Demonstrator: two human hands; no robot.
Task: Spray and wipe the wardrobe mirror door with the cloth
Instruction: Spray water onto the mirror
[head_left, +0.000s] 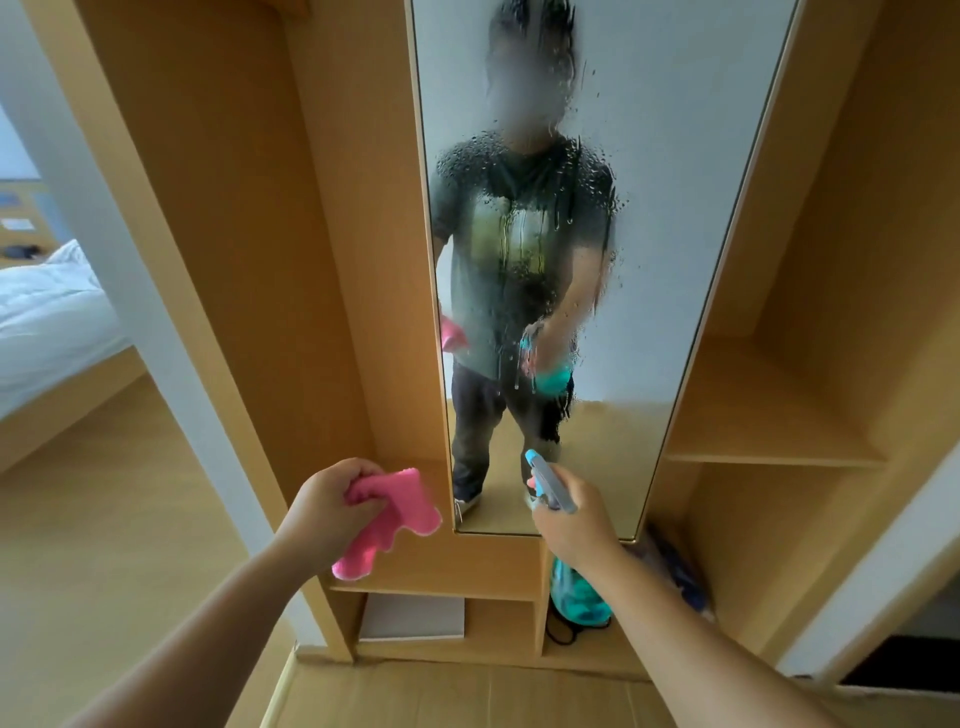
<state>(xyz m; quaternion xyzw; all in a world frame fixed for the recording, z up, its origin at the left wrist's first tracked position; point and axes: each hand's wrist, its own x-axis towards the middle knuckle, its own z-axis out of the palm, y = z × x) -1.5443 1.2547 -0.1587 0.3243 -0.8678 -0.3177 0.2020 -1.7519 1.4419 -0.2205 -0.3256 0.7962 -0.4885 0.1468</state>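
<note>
The wooden wardrobe (322, 218) fills the view, open shelves (769, 457) on its right side and small cubbies along the bottom. Set in its middle is the tall mirror door (675, 156), and its glass is wet: droplets and runs streak down the centre, over the reflection of a person in a dark T-shirt and dark trousers. The outer parts of the glass look drier.

Off to the left, a bed (47, 322) with white bedding sits in the next space, well apart from the wardrobe.

Down low, both arms reach forward. The left hand (332, 501) is bunched around a pink cloth (395, 519), fingers curled into it, with most of the fabric hanging loose below and to the right of the fist. The cloth is in front of the wooden panel just left of the mirror's bottom corner, not on the glass.

The right hand (574, 519) is wrapped around the neck of a spray bottle (553, 486); the blue and grey head pokes up above the knuckles, aimed at the lower part of the mirror, the teal body showing below the wrist. The two hands are apart, cloth left, bottle right, both near the mirror's bottom edge.
</note>
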